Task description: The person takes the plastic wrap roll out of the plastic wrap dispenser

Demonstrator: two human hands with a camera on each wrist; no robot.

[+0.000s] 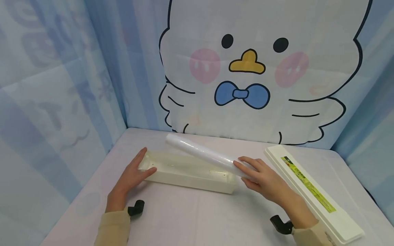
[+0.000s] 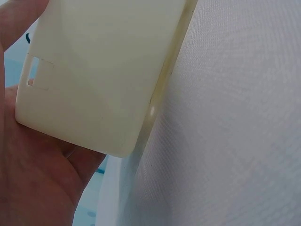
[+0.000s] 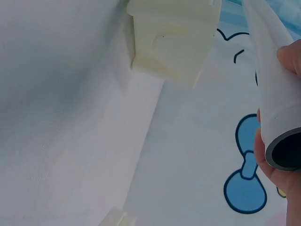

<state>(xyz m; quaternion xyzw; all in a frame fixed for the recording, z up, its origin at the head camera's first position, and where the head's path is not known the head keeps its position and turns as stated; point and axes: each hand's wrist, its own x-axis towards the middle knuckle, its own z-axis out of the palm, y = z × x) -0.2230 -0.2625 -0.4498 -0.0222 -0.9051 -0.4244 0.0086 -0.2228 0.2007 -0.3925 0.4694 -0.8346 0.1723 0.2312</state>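
Observation:
A long cream plastic box (image 1: 191, 183) lies open-topped on the table. My left hand (image 1: 130, 177) grips its left end, thumb at the near side and fingers at the far side. In the left wrist view the box wall (image 2: 103, 80) sits between thumb and fingers. With my right hand (image 1: 267, 182) I hold a roll of plastic wrap (image 1: 200, 152) by its right end. The roll slants above the box, its left end raised toward the back. Its hollow tube end (image 3: 287, 150) shows dark inside in the right wrist view.
A long white lid (image 1: 311, 191) with a yellow-green label (image 1: 307, 184) lies at the right, beside my right forearm. Behind the table (image 1: 197, 218) hangs a curtain (image 1: 246, 119) with a cartoon bird; more curtains stand at both sides.

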